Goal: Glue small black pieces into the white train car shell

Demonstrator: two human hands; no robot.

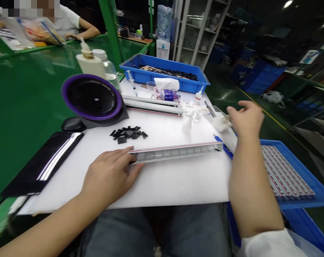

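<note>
A long white channel-shaped strip [175,151] with a red line along its edge lies across the white table. My left hand [111,171] grips its left end, fingers and thumb around it. My right hand [246,116] is raised over the table's right side, beside a small white bottle-like item [222,122]; its fingers are curved with the index finger apart from the thumb, and nothing shows between them. Beyond the strip lies a pile of small black pieces [128,134]. A blue pen-like tool [223,145] rests by the strip's right end.
A round black device with purple rim [92,98] stands at left, near a black panel [41,160]. Behind are more strips [153,107], tissues [167,93] and a blue bin [164,76]. A blue tray [319,198] holds strips at right. Another person [68,21] sits across the partition.
</note>
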